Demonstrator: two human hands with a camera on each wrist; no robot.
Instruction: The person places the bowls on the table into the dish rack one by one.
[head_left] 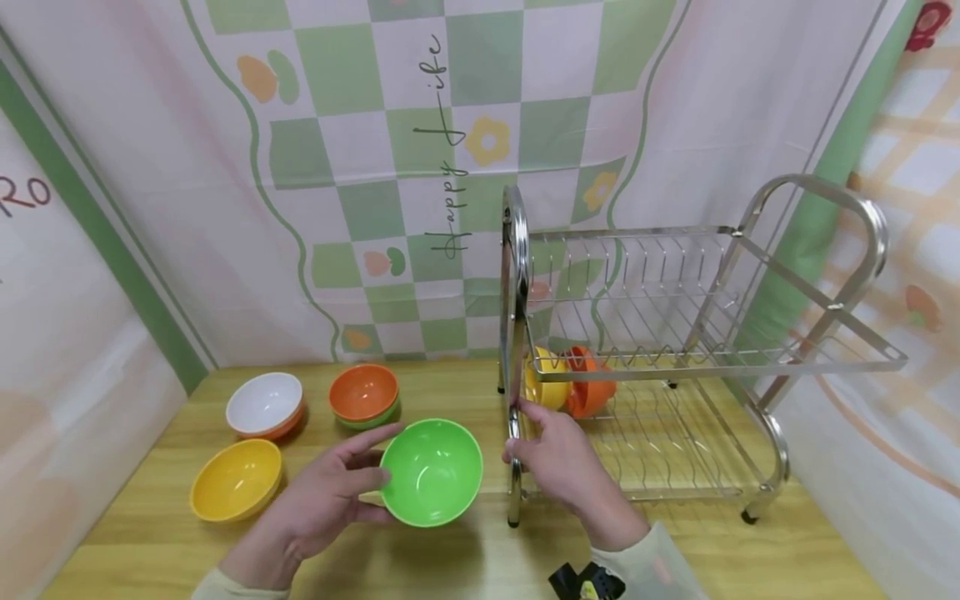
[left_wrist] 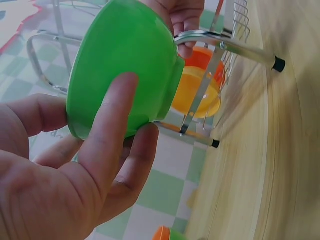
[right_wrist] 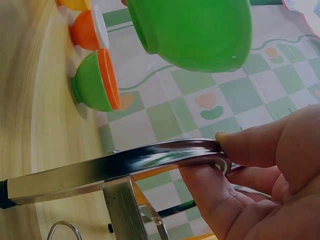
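My left hand (head_left: 330, 492) grips a bright green bowl (head_left: 432, 473) by its left side, thumb at the rim and fingers against the outside. The bowl is held above the table, its inside facing me. My right hand (head_left: 566, 458) pinches the left front upright of a two-tier metal dish rack (head_left: 513, 433), seen closely in the right wrist view. On the rack's lower tier, a yellow bowl (head_left: 549, 379) and an orange bowl (head_left: 588, 383) stand on their sides next to each other, just beyond the right hand.
On the wooden table (head_left: 150, 558) at left, a white bowl (head_left: 264, 402) sits in an orange one, with a yellow bowl (head_left: 237, 481) in front. An orange bowl (head_left: 363, 392) nests in a green bowl (head_left: 375, 419) nearby. Behind hangs a checkered curtain (head_left: 420, 192).
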